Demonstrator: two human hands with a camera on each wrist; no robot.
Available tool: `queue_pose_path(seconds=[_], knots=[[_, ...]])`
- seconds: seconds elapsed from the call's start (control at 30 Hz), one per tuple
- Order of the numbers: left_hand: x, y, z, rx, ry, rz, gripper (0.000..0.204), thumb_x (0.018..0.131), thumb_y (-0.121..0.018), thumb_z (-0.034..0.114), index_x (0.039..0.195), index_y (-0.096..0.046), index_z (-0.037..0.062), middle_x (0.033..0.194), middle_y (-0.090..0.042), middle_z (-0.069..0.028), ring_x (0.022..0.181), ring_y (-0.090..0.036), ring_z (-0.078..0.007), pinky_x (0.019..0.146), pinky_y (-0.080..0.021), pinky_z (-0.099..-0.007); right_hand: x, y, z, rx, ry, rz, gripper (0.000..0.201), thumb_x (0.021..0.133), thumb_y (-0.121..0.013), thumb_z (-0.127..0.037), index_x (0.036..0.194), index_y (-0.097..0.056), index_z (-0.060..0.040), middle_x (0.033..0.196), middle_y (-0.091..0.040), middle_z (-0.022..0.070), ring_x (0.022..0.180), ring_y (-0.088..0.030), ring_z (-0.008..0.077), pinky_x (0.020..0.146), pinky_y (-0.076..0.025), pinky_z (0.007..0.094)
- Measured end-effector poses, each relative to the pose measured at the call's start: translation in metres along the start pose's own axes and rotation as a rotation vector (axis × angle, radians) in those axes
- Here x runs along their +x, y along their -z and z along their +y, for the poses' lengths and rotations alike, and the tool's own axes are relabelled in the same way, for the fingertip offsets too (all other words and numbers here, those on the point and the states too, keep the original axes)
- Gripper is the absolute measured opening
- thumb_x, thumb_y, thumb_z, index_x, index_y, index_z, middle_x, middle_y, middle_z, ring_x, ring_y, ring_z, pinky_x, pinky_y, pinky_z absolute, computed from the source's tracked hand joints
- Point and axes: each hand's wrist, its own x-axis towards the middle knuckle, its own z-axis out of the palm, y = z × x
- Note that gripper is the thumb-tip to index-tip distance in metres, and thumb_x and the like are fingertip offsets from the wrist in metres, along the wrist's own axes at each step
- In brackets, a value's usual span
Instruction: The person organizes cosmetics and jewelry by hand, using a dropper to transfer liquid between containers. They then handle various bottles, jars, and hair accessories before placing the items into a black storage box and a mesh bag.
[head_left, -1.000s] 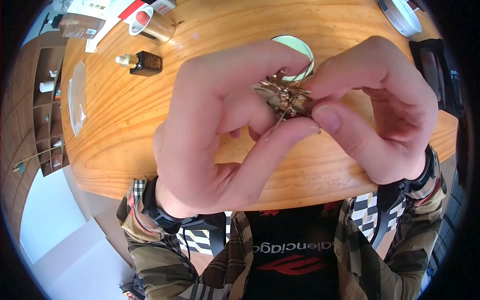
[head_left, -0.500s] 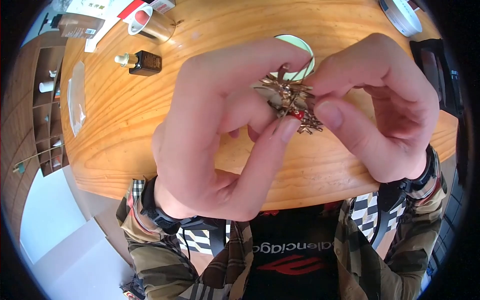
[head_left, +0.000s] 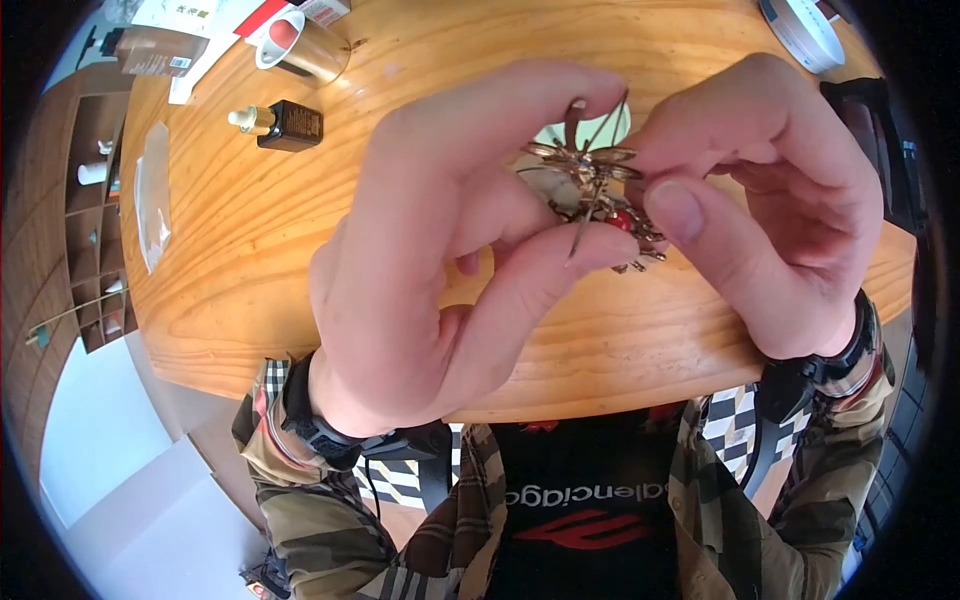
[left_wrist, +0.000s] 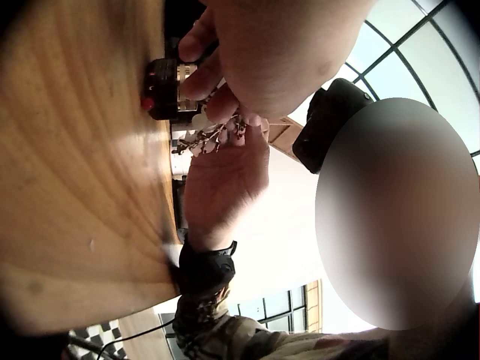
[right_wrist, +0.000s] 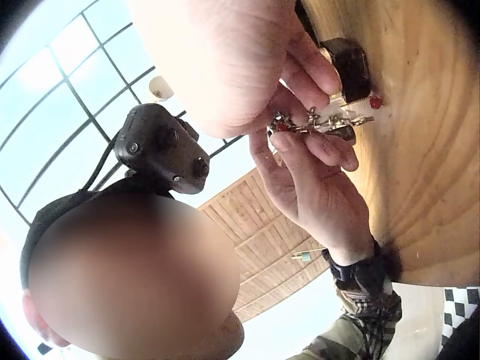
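Observation:
Over the wooden table, my left hand point(head_left: 400, 240) holds a gold-coloured metal ornament point(head_left: 585, 172) between thumb and fingers. It has thin petal-like spokes, stiff wire strands and a red bead point(head_left: 621, 219) near the thumb. One wire runs up to the left index fingertip. From the other side my right hand point(head_left: 800, 190) pinches the ornament's right edge with thumb and index finger, its other fingers curled in. The right wrist view shows the ornament point(right_wrist: 326, 124) from the side between both hands. Fingertips hide part of it.
Behind the hands lies a pale green round dish point(head_left: 617, 125). A dark dropper bottle point(head_left: 292, 126) stands on the left, with a clear cup point(head_left: 318, 55) beyond it. Clear plastic point(head_left: 154, 200) lies at the left edge. A white tub point(head_left: 803, 38) and black case point(head_left: 865, 140) are at right.
The ornament has turned and shifted slightly right, bringing its flower-like spokes and red bead into view. My left thumb first drew back, then moved right again; my right hand shifted slightly.

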Motion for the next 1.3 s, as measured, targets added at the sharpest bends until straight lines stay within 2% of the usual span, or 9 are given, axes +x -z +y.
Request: queue_pose_path(seconds=[0.23,0.33,0.4,0.5,0.7,1.0,1.1,1.23,1.3], knots=[[0.000,-0.002,-0.001,-0.042,0.001,0.015,0.063,0.091,-0.067,-0.009,0.142,-0.030,-0.0104,0.142,-0.050,-0.0343,0.065,-0.066,-0.0126,0.065,-0.053,-0.0226,-0.002,-0.007,-0.001,-0.014,-0.005,-0.031,0.015,0.094,-0.065,0.004,0.109,-0.064,0.0065,0.099,-0.067,0.0107,0.086,-0.064,0.0131,0.079,-0.050,0.0255],[-0.001,0.000,0.007,-0.008,0.088,0.004,0.061,0.090,-0.068,-0.009,0.140,-0.033,-0.0102,0.140,-0.051,-0.0325,0.064,-0.064,-0.0113,0.065,-0.052,-0.0222,-0.008,-0.022,0.002,0.179,-0.001,0.211,0.014,0.094,-0.065,0.004,0.107,-0.065,0.0067,0.098,-0.067,0.0112,0.086,-0.064,0.0132,0.078,-0.050,0.0254],[-0.001,-0.002,0.003,-0.004,0.053,0.004,0.060,0.090,-0.068,-0.008,0.139,-0.034,-0.0101,0.138,-0.053,-0.0310,0.064,-0.064,-0.0112,0.064,-0.052,-0.0219,0.000,0.000,-0.007,-0.044,0.007,-0.059,0.012,0.094,-0.065,0.004,0.105,-0.065,0.0072,0.098,-0.067,0.0123,0.085,-0.064,0.0137,0.077,-0.051,0.0256],[0.000,0.000,-0.001,0.052,-0.012,0.007,0.059,0.089,-0.069,-0.007,0.138,-0.036,-0.0097,0.132,-0.055,-0.0283,0.064,-0.063,-0.0113,0.062,-0.051,-0.0213,-0.001,-0.015,-0.005,0.337,-0.060,0.073,0.012,0.093,-0.065,0.005,0.105,-0.065,0.0077,0.098,-0.067,0.0134,0.084,-0.065,0.0147,0.076,-0.052,0.0270],[-0.005,-0.006,0.004,-0.019,-0.006,0.087,0.055,0.089,-0.068,-0.008,0.134,-0.037,-0.0073,0.126,-0.056,-0.0253,0.062,-0.062,-0.0127,0.059,-0.049,-0.0212,0.004,0.005,0.000,0.026,0.089,-0.159,0.022,0.087,-0.069,0.003,0.107,-0.063,0.0089,0.099,-0.068,0.0155,0.082,-0.066,0.0171,0.075,-0.053,0.0287],[-0.003,-0.007,0.003,-0.126,-0.044,0.136,0.048,0.089,-0.068,-0.009,0.127,-0.039,-0.0056,0.120,-0.058,-0.0217,0.059,-0.060,-0.0118,0.054,-0.047,-0.0206,0.001,-0.021,0.026,0.240,0.273,-0.011,0.038,0.078,-0.078,0.007,0.112,-0.060,0.0092,0.098,-0.069,0.0165,0.082,-0.067,0.0185,0.075,-0.054,0.0292],[-0.005,-0.010,0.010,-0.076,0.041,0.164,0.047,0.088,-0.069,-0.009,0.125,-0.040,-0.0056,0.116,-0.060,-0.0201,0.058,-0.060,-0.0111,0.053,-0.047,-0.0205,0.003,-0.007,0.001,0.142,0.061,-0.130,0.037,0.078,-0.080,0.009,0.110,-0.061,0.0086,0.101,-0.070,0.0177,0.084,-0.070,0.0201,0.076,-0.056,0.0302],[-0.005,-0.008,0.014,-0.093,0.080,0.162,0.047,0.089,-0.072,-0.006,0.124,-0.041,-0.0065,0.113,-0.060,-0.0196,0.059,-0.059,-0.0099,0.055,-0.046,-0.0212,0.000,-0.012,0.004,0.051,0.105,-0.149,0.034,0.078,-0.080,0.011,0.108,-0.063,0.0083,0.103,-0.071,0.0185,0.087,-0.073,0.0210,0.078,-0.058,0.0314],[-0.003,-0.002,0.010,-0.029,0.064,0.132,0.048,0.089,-0.072,-0.003,0.125,-0.041,-0.0067,0.113,-0.060,-0.0196,0.060,-0.059,-0.0096,0.057,-0.046,-0.0214,-0.008,-0.038,0.013,0.212,0.129,0.162,0.033,0.078,-0.079,0.013,0.108,-0.063,0.0088,0.105,-0.071,0.0190,0.087,-0.074,0.0210,0.079,-0.059,0.0319]])
